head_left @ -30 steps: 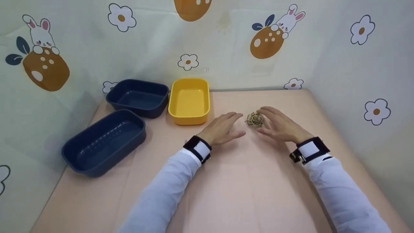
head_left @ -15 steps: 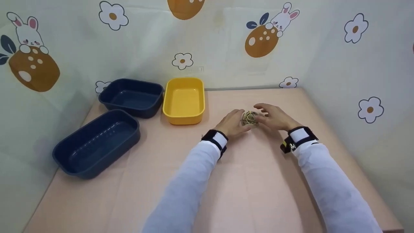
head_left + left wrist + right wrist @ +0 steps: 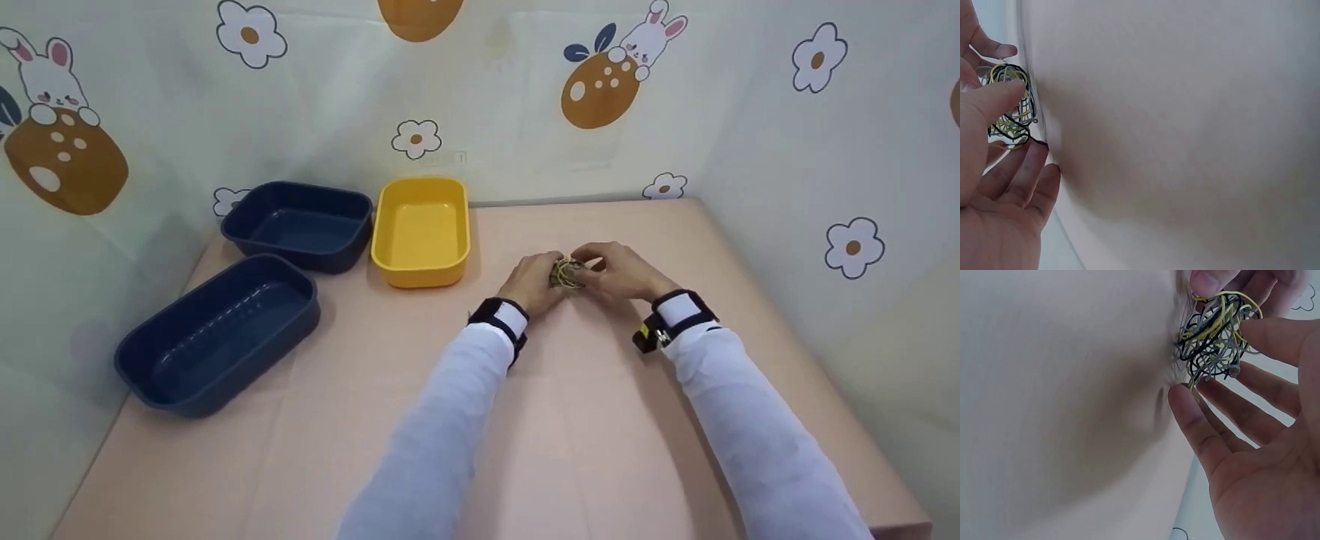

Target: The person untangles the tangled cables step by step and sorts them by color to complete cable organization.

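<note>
A loose ball of tangled thin cords (image 3: 568, 271), yellow, black and grey, lies between the two hands on the pale pink tabletop. From the left, the left hand (image 3: 531, 283) holds it; the left wrist view has the thumb across the cord tangle (image 3: 1008, 121) and fingers bent below. The right hand (image 3: 619, 271) holds the other side. In the right wrist view its thumb touches the cords (image 3: 1216, 340), with fingers curving beneath. Left-hand fingertips (image 3: 1207, 282) show at the top there. Part of the tangle is hidden behind fingers.
A yellow tray (image 3: 421, 279) stands left of the hands near the back wall. Beside it is a dark blue tray (image 3: 300, 251), and another blue tray (image 3: 217, 390) sits angled nearer the front left. Patterned sheeting (image 3: 510, 112) closes off the back and sides.
Both hands have closed in on the cord tangle from either side, the right hand moving leftward and the left hand rightward. The head view has shifted slightly; the trays stay put.
</note>
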Tool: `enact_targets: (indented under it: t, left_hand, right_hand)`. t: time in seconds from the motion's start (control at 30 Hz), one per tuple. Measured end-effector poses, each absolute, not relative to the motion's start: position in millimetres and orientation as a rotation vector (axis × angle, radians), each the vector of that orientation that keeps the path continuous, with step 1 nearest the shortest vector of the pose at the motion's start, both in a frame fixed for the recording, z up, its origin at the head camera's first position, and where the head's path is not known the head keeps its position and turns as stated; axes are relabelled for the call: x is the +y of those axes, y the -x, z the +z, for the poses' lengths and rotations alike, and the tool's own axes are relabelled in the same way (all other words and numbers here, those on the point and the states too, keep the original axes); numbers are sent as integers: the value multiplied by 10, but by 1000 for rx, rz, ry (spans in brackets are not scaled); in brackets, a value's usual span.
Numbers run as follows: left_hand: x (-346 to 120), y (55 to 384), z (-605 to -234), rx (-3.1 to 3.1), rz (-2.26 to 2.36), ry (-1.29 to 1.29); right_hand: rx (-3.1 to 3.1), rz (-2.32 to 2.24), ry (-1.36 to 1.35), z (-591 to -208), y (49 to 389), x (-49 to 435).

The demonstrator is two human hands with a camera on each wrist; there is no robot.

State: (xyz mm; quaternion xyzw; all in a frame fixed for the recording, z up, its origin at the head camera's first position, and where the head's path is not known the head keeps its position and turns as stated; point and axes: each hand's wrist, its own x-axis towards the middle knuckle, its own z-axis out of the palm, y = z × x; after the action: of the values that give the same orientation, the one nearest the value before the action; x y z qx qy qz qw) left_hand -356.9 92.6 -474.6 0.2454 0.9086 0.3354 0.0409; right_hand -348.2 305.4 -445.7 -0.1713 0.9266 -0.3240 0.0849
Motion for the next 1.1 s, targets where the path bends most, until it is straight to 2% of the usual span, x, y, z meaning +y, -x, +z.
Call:
enact_targets:
  t: [0.43, 0.8, 1.1]
  left_hand:
    - [464, 3352, -4589, 2443, 1550, -785]
    - [14, 2965, -4423, 2381, 1694, -935]
    - [-389, 2580, -4291, 2612, 1635, -1067]
  right_hand:
    - [2635, -1357, 467, -4451, 3229, 2835]
    - [2527, -1604, 525, -4328, 2855, 2448]
    - [2370, -1724, 667, -4205, 2561, 2112]
